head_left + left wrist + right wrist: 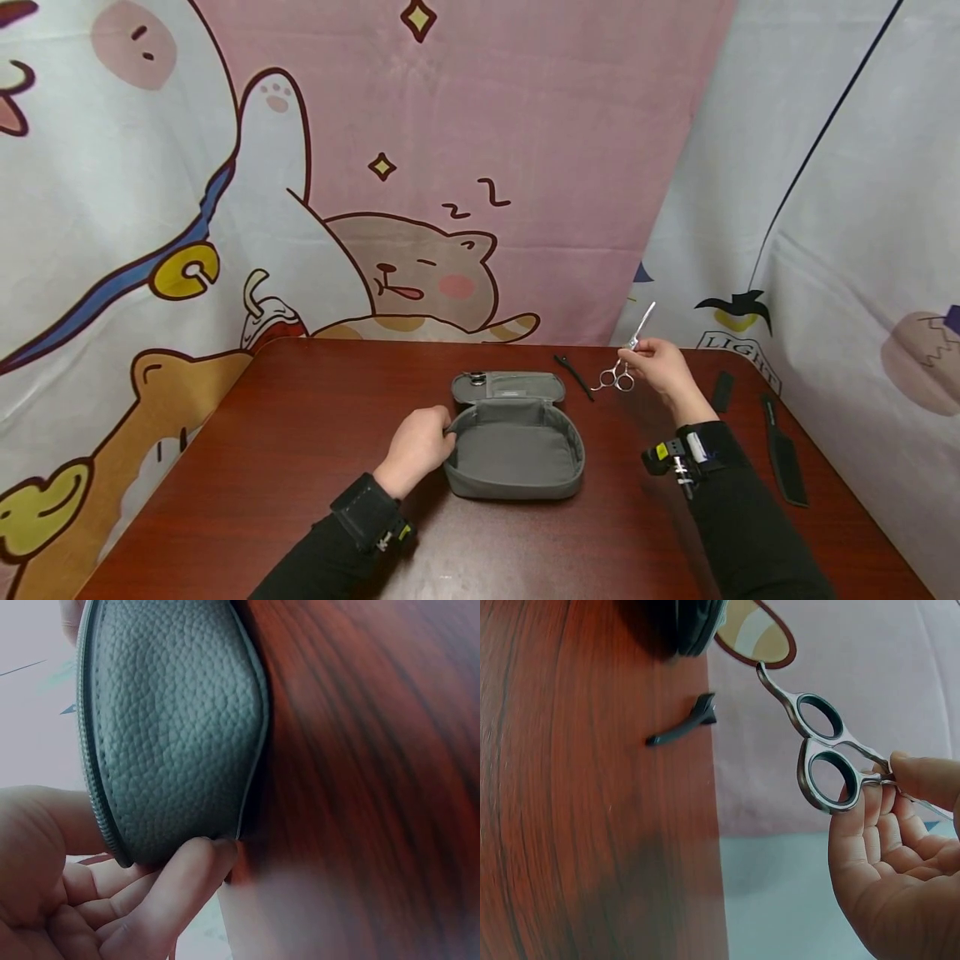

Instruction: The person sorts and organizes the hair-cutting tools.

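Left hand (pixel 415 447) grips pouch (pixel 514 448) rim, fingertips hidden inside; right hand (pixel 663 369) pinches scissors (pixel 628 352) aloft; bare surface (pixel 300 433) left.

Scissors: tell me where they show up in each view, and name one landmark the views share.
Head: the scissors are right of centre, held above the table by the right hand, blades pointing up.
Left wrist: not in it; only the grey pouch and the left hand show.
Right wrist: the scissors are at upper right, finger rings toward the table.
Shared landmark: the red-brown table.
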`<action>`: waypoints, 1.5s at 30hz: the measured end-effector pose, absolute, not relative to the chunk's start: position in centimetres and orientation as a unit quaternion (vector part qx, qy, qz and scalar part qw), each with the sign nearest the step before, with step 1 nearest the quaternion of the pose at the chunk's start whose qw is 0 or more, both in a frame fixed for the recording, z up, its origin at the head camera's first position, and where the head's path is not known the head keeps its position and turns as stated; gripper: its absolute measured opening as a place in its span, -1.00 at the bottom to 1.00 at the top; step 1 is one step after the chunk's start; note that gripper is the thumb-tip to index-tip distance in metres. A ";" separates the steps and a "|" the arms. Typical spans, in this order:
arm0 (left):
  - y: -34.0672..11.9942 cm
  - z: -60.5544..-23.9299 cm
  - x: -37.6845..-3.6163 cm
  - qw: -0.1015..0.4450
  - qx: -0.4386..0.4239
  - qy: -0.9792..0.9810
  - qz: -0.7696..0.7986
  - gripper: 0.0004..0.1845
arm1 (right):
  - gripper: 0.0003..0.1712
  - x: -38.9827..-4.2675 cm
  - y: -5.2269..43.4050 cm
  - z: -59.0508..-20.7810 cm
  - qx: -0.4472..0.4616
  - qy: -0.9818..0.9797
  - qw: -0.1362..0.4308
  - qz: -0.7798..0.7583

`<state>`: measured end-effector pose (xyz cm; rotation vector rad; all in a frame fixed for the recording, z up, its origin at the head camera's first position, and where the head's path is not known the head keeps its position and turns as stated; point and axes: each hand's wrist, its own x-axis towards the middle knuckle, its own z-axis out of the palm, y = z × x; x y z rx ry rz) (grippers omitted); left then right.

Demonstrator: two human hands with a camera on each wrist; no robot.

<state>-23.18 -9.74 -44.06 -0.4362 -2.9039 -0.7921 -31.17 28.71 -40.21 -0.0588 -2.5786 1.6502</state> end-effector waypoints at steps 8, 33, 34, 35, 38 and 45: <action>-9.4 -43.7 -23.4 0.069 -0.112 -0.953 -0.273 -0.74 | -0.67 -30.7 27.2 -39.7 -0.001 -0.805 0.042 0.591; -5.9 -41.4 -23.3 0.090 -0.089 -0.853 -0.506 0.18 | -0.74 -27.9 20.1 -39.4 0.052 -0.682 0.057 0.727; -5.7 -41.3 -23.3 0.090 -0.089 -0.849 -0.512 0.18 | -0.74 -27.7 19.8 -39.4 0.058 -0.677 0.058 0.732; -5.6 -41.3 -23.2 0.092 -0.088 -0.846 -0.519 0.18 | -0.76 -27.5 19.6 -39.4 0.062 -0.672 0.058 0.736; -5.0 -41.2 -23.1 0.095 -0.085 -0.833 -0.538 0.18 | -0.79 -27.0 18.7 -39.2 0.072 -0.659 0.061 0.746; -4.0 -41.3 -23.1 0.103 -0.081 -0.784 -0.606 0.08 | -0.88 -26.3 16.7 -39.4 0.073 -0.622 0.070 0.777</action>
